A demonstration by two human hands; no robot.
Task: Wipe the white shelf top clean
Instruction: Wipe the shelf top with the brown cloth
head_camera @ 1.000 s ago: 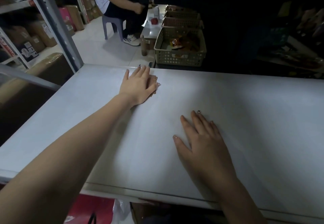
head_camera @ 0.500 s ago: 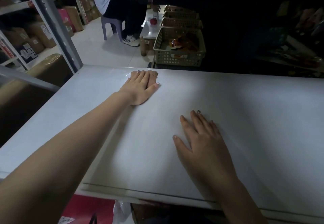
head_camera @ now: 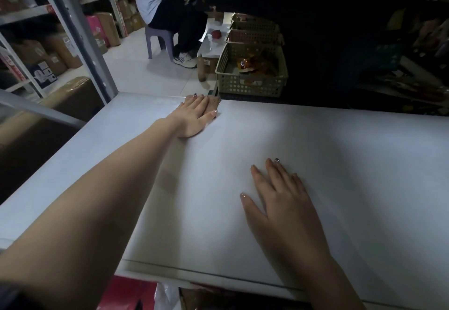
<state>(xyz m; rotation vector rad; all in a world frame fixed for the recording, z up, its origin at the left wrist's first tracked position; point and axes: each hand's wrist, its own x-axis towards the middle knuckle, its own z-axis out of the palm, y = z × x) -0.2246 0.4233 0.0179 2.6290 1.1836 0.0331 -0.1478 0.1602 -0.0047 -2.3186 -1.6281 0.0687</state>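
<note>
Boxes (head_camera: 60,52) crowd the racks far left. Left hand (head_camera: 194,115) lies flat, fingers straight, at the far edge of the white shelf top (head_camera: 352,154), which fills the foreground. Something brownish shows under its fingertips, too unclear to name. Beyond that edge sits a perforated basket (head_camera: 252,83). Right hand (head_camera: 281,207) rests palm-down on the shelf top, fingers relaxed, near the front edge.

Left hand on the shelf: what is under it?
The left hand lies flat on the white shelf top; a brownish scrap peeks out beside it. The rest is covered.
</note>
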